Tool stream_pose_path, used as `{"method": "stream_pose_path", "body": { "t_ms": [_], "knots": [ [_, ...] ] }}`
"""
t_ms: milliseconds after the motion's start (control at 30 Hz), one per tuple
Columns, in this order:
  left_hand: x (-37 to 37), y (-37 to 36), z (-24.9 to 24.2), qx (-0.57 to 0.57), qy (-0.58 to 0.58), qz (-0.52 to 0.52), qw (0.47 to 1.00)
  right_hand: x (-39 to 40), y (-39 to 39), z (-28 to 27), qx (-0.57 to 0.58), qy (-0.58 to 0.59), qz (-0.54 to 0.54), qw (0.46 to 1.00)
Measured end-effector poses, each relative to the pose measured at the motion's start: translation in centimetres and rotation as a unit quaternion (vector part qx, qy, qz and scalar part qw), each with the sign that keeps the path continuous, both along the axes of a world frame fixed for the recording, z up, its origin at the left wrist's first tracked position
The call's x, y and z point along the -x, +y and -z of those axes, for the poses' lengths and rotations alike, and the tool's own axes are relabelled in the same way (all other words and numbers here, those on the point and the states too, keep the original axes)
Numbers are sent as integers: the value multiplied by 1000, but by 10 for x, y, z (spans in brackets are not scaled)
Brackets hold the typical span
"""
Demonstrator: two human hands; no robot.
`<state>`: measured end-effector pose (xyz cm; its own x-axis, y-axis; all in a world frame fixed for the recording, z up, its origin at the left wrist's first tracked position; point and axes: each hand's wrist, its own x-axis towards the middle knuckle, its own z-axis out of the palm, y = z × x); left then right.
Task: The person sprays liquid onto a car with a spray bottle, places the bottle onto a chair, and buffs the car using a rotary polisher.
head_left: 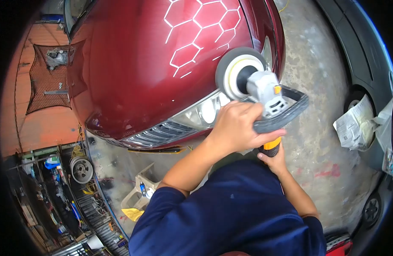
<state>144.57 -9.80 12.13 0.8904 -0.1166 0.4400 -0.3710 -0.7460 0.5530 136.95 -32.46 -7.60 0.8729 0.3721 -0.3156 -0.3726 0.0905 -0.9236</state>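
A car polisher (pixel 264 87) with a grey metal head and a round foam pad (pixel 230 70) lies over the front corner of a dark red car (pixel 132 64), by the headlight (pixel 205 112). My left hand (pixel 238 123) is wrapped round the polisher's black loop handle (pixel 286 113). Lower down, my right hand (pixel 274 160) grips the black and yellow rear body of the same tool. The pad overlaps the hood edge and headlight in this view. Bright hexagonal light reflections show on the glossy hood.
A grey car (pixel 363 47) stands at the right, with paper sheets (pixel 354 123) hanging by its wheel. Bottom left is a cluttered shelf (pixel 55 200) with a wheel rim (pixel 82 170). A beige plastic chair (pixel 139 187) stands below the red car's bumper.
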Motion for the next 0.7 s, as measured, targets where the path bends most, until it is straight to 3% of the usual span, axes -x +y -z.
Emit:
{"method": "stream_pose_path", "body": {
  "t_ms": [133, 233, 400, 433, 600, 700],
  "knots": [
    [71, 52, -1, -22, -4, -10, 1000, 40, 37, 9, 82, -93, -48, 991],
    [129, 104, 11, -17, -58, -18, 998, 74, 83, 8, 57, -81, -73, 992],
    [234, 194, 54, 89, -137, -80, 983, 117, 143, 2, 108, -126, -166, 972],
    [253, 206, 60, 105, -142, -106, 979, 117, 150, -7, 73, -122, -196, 970],
    [287, 243, 89, 177, -255, -183, 933, 111, 160, -13, -4, -197, -289, 937],
    [272, 247, 85, 193, -234, -179, 936, 96, 143, -17, -35, -176, -322, 929]
  ]
}}
